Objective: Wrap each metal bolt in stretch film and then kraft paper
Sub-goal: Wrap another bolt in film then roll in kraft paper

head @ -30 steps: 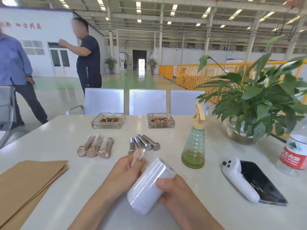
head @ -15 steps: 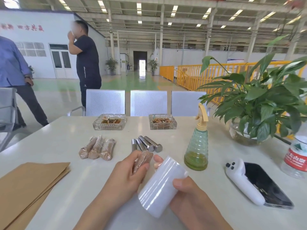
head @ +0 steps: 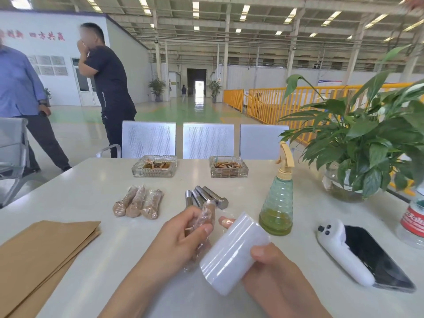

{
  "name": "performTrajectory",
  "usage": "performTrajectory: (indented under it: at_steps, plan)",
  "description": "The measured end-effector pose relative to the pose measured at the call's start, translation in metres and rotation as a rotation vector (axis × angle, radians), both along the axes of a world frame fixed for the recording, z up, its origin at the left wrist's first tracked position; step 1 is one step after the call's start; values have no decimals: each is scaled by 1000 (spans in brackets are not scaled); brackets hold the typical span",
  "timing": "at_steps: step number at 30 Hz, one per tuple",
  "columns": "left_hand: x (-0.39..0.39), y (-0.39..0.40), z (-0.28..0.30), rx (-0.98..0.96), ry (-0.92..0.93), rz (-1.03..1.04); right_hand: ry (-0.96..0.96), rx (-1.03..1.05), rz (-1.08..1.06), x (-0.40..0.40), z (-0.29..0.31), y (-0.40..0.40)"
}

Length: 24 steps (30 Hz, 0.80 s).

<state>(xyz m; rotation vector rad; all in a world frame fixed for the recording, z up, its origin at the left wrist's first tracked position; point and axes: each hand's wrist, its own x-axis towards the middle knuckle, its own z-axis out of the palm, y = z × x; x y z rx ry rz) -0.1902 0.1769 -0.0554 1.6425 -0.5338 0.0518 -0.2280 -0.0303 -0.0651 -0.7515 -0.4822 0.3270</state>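
Note:
My left hand (head: 176, 239) grips a bolt wrapped in brown paper and clear film (head: 204, 220), held upright near the table's middle. My right hand (head: 273, 269) holds a white roll of stretch film (head: 231, 254), tilted, just right of that bolt; film runs between the two. Behind them lie several bare metal bolts (head: 206, 198). To their left, three wrapped bolts (head: 137, 204) lie side by side. A stack of kraft paper sheets (head: 39, 255) sits at the near left.
A green spray bottle (head: 277, 203) stands right of the bolts. A phone with a white grip (head: 358, 253) lies at the right, beside a water bottle (head: 413, 221) and a potted plant (head: 364, 143). Two glass ashtrays (head: 154, 166) sit at the far edge. Two people stand beyond the chairs.
The film roll has moved right and tilted lower, away from the wrapped bolt. My left hand has turned the bolt more upright. The camera has come closer.

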Motion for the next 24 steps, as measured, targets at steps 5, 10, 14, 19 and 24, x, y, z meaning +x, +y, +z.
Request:
performTrajectory:
  at_steps: [5,10,14,19,24]
  plan:
    - [-1,-3,-1,283,-244,279,-20,-140,-36,2,0,7]
    - [-16,-4,-5,317,-8,130,18,-145,-64,1,0,11]
    - [-15,-4,-3,-8,284,-46,52,-129,-142,-4,0,6]
    - [-9,-3,5,10,99,-80,93,-207,-241,-12,4,4]
    - [-5,-1,3,105,-24,82,73,-254,-215,-19,9,3]
